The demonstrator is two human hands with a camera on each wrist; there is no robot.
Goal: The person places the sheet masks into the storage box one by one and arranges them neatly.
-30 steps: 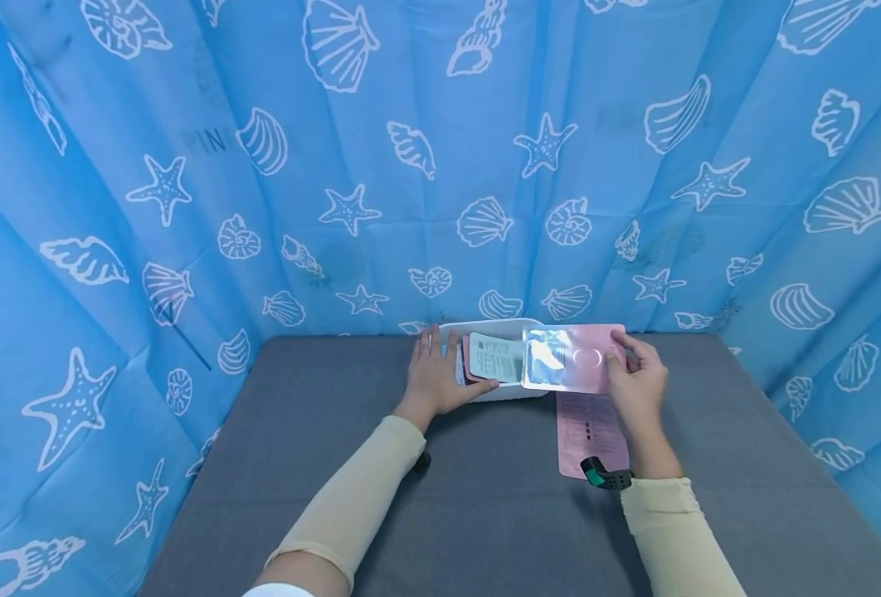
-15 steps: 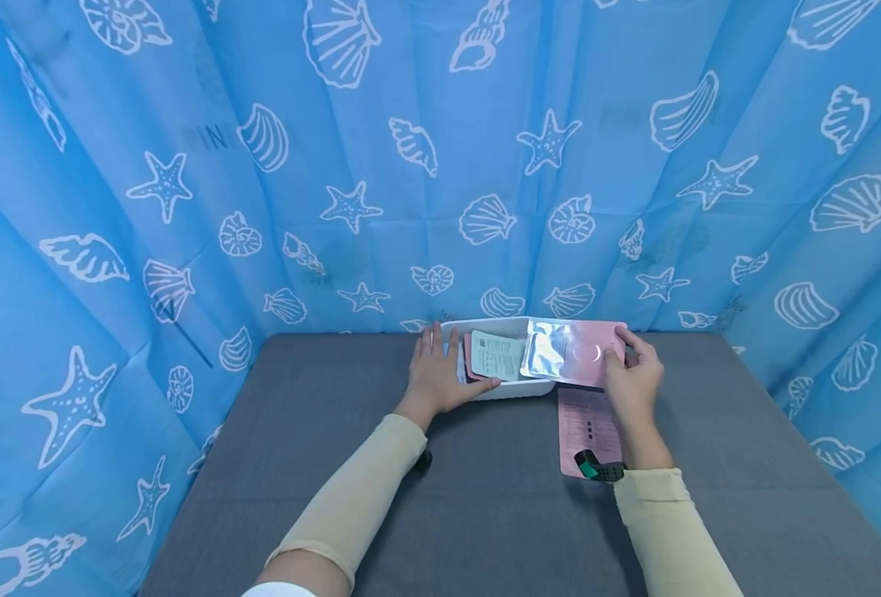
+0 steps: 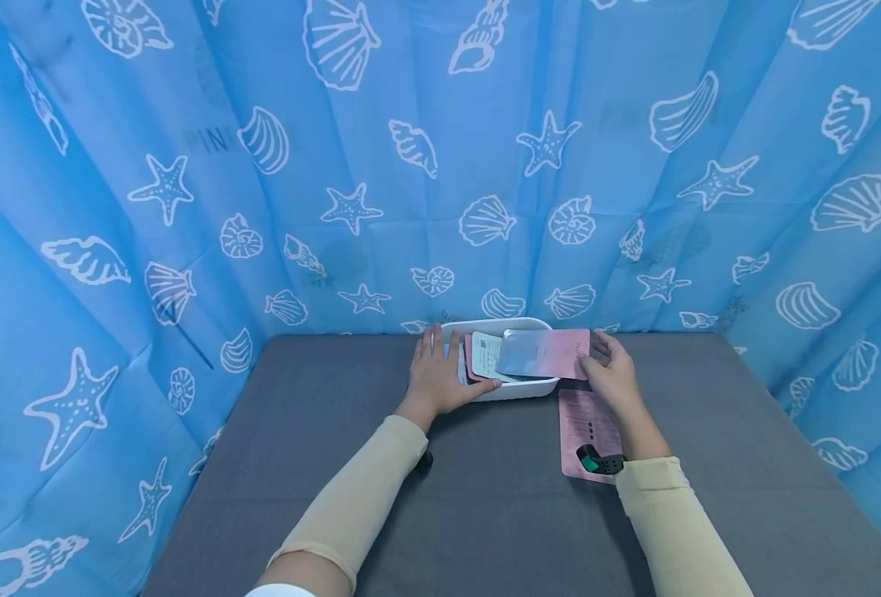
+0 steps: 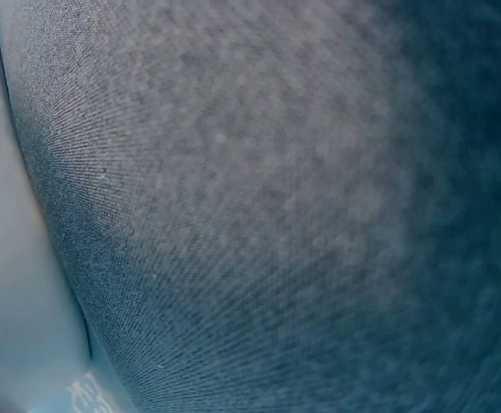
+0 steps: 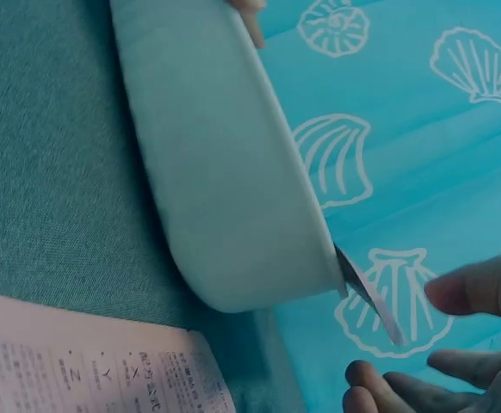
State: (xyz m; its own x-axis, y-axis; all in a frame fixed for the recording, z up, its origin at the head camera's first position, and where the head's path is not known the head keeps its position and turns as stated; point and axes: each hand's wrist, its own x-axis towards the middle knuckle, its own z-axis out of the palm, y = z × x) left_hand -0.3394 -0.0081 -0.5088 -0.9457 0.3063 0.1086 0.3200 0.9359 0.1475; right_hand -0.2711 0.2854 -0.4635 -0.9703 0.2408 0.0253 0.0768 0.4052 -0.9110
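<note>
My left hand (image 3: 436, 377) spreads over the left end of a white plastic bin (image 3: 518, 390), fingers and thumb extended at its rim. A flat pink and silver sachet (image 3: 545, 352) leans in the bin, its pink end sticking out over the right rim. At that end is my right hand (image 3: 618, 369); in the right wrist view its thumb and fingers stand apart around the sachet (image 5: 373, 301), with a gap on each side. A pale green sachet (image 3: 485, 355) and a pink one partly behind it lie in the bin. The left wrist view shows mostly grey cloth.
A pink printed sachet (image 3: 582, 414) lies flat on the grey cloth-covered table (image 3: 485, 497), in front of the bin's right end and partly under the right wrist's black band (image 3: 597, 460). A blue shell-print curtain (image 3: 440, 166) hangs close behind the bin.
The pink and silver sachet has moved left and into the bin, overlapping the pale green one. My right hand followed it left, and its fingers have come off it. My left hand stays put.
</note>
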